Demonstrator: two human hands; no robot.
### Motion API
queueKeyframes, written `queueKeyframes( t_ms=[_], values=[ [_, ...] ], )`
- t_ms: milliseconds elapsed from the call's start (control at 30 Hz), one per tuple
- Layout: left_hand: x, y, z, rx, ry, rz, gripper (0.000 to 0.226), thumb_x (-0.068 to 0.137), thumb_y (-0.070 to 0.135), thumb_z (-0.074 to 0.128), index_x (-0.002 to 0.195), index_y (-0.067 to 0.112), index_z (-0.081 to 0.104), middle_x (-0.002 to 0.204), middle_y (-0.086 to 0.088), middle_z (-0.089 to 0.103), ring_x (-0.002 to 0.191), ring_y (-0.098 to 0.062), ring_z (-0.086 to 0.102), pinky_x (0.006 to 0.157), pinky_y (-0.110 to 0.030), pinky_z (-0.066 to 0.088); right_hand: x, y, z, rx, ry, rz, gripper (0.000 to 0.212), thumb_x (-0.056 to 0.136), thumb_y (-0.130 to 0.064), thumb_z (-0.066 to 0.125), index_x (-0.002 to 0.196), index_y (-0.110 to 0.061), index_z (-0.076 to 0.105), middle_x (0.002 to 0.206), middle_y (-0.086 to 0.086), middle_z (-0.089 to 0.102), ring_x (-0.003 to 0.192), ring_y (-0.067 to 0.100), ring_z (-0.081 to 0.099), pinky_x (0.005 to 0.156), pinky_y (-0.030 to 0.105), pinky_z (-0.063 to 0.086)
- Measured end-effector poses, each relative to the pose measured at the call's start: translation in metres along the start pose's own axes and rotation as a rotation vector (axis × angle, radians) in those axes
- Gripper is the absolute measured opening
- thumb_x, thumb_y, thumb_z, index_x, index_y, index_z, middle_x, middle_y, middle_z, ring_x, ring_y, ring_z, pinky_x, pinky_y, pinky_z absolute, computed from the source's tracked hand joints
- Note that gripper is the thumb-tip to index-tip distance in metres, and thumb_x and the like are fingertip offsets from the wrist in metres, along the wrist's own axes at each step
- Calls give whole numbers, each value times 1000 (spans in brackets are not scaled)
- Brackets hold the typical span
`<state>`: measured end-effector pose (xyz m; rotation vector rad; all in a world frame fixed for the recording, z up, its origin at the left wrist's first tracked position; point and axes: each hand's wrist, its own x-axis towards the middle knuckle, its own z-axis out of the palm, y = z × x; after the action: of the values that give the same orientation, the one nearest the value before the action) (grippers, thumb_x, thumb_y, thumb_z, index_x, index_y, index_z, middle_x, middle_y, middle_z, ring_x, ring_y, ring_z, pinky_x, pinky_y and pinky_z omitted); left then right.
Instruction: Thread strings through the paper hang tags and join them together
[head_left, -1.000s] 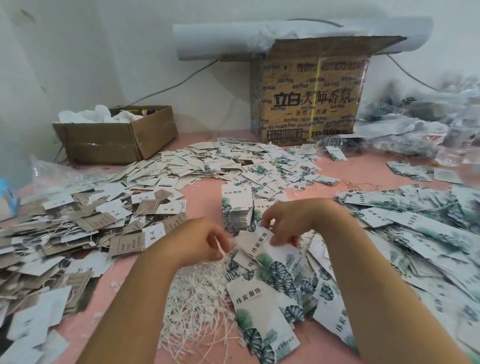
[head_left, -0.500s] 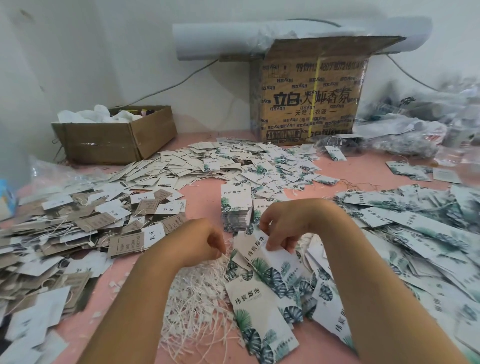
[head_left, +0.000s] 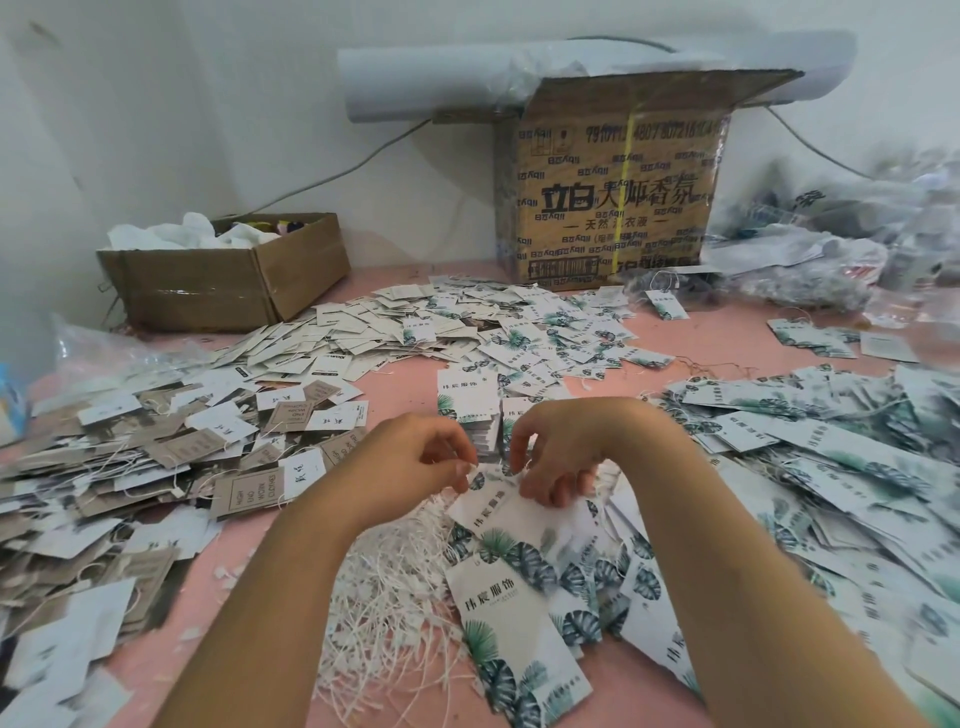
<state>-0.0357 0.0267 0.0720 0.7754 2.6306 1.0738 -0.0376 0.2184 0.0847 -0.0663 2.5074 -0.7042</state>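
At the far left a low cardboard box (head_left: 223, 280) sits against the wall with white stuffing in it. In front of it a heap of brown and white tags (head_left: 156, 457) spreads over the pink table (head_left: 405, 374).

Next comes the left hand (head_left: 415, 460). Its fingers are curled, and thumb and forefinger pinch what looks like a thin string (head_left: 471, 467), too fine to follow, right at the top edge of the hang tag (head_left: 498, 514). Below the hands lies a tangle of white strings (head_left: 389, 592).

The hang tag, white with green leaves, lies tilted with its top between both hands. The right hand (head_left: 558, 462) grips that top edge, fingers curled down over it. Just behind the hands stands a neat stack of tags (head_left: 467, 410).

Farther back a big printed carton (head_left: 613, 208) stands under a paper roll (head_left: 415, 78). To the right, leaf-printed tags (head_left: 831, 467) lie in a wide drift, with crumpled plastic bags (head_left: 831, 254) beyond them.
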Motion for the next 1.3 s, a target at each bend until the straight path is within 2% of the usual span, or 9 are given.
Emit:
queueKeyframes(
  t_ms=[100, 300, 467, 600, 767, 933, 1033, 1200, 1300],
  values=[
    [-1, 1, -1, -1, 10, -3, 12, 90, 17, 61, 84, 28, 64, 72, 13, 71, 74, -11, 66, 71, -33, 52, 2, 1, 2, 10, 6, -12, 22, 85, -5, 63, 102, -10, 50, 69, 6, 65, 56, 16, 61, 56, 26, 52],
    [1, -5, 1, 23, -34, -31, 10, 90, 16, 61, 87, 25, 65, 68, 14, 70, 62, 2, 60, 70, -29, 51, 4, 2, 4, 31, 19, -3, 18, 85, 3, 60, 99, -5, 53, 64, 6, 64, 51, 14, 59, 54, 24, 52],
    [1, -5, 0, 29, -24, -22, 10, 90, 18, 61, 87, 26, 65, 70, 15, 70, 65, 1, 61, 70, -30, 52, 5, 3, 4, -76, 48, -24, 8, 82, -7, 68, 83, -8, 60, 55, -1, 61, 44, 8, 54, 47, 20, 49],
    [1, -4, 0, 23, 10, 2, 10, 89, 19, 62, 85, 27, 65, 70, 13, 70, 65, 0, 60, 66, -24, 50, 3, -1, 5, -136, 61, -37, 14, 84, -17, 67, 75, -14, 57, 55, -4, 59, 48, 10, 52, 46, 19, 44],
    [2, 1, 1, -41, 102, 74, 12, 86, 11, 64, 85, 23, 64, 68, 8, 70, 59, 1, 60, 58, -16, 45, -7, -12, 3, 211, 151, -294, 24, 93, -33, 53, 83, -12, 59, 62, -2, 64, 53, 11, 56, 53, 22, 48],
    [2, 3, 1, -91, 194, 114, 23, 85, 11, 65, 85, 30, 52, 70, 9, 70, 55, -1, 58, 52, -13, 42, -8, -20, 8, 231, 180, -408, 17, 91, -16, 57, 75, -11, 62, 61, -1, 63, 54, 12, 58, 57, 23, 51],
    [0, 5, 0, -114, 219, 112, 22, 85, 12, 64, 88, 30, 51, 68, 10, 69, 56, -5, 57, 58, -23, 46, -7, -19, 9, 298, 203, -444, 17, 91, -10, 57, 75, -9, 62, 62, 1, 62, 55, 15, 56, 56, 24, 50],
    [-1, 4, -3, -97, 200, 56, 7, 87, 21, 65, 82, 26, 65, 61, 8, 69, 65, -14, 63, 75, -40, 51, -6, -10, 0, 388, 456, -344, 24, 91, -11, 55, 68, -8, 57, 54, 0, 59, 45, 10, 52, 46, 19, 47],
    [-2, 0, -6, -67, 201, 8, 14, 88, 21, 64, 74, 24, 67, 59, 7, 69, 64, -16, 61, 71, -39, 51, -2, 2, -7, 352, 653, -191, 26, 88, -10, 51, 62, -7, 54, 56, 4, 59, 48, 14, 50, 49, 26, 46]
  ],
)
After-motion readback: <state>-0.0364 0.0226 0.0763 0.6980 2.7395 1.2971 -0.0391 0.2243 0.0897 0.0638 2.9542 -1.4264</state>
